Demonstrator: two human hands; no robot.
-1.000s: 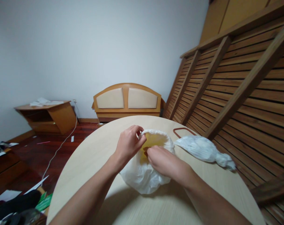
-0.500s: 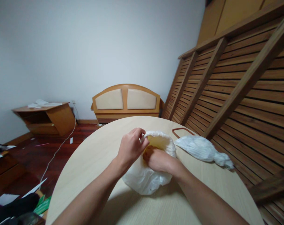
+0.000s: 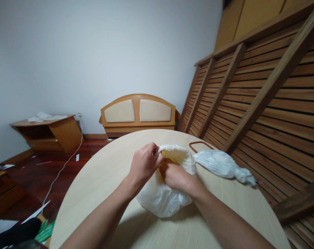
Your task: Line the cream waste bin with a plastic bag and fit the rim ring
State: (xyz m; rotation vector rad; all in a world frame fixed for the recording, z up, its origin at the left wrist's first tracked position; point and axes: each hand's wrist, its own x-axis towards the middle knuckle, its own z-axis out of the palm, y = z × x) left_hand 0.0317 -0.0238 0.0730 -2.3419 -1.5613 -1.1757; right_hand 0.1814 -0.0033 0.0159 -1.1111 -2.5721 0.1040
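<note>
A white plastic bag [image 3: 163,204] with a yellowish inside stands on the round pale table [image 3: 94,186], its mouth open toward the top. At the left of its rim, my left hand [image 3: 145,160] pinches the edge between thumb and fingers. My right hand [image 3: 173,173] reaches down into the bag; its fingers are hidden inside, so what they hold, if anything, cannot be seen. To the right lies a second white bag [image 3: 219,162], twisted narrow at one end, beside a brown loop-shaped handle [image 3: 198,142].
Wooden slatted panels [image 3: 250,110] lean along the right side. Beyond the table is a headboard [image 3: 137,110]. A low wooden cabinet [image 3: 66,133] with papers stands at the left, and a white cable [image 3: 60,171] runs over the floor. Green packets [image 3: 46,232] lie at lower left.
The view has shifted slightly. Both hands keep nearly the same place at the bag, with my right hand still inside it.
</note>
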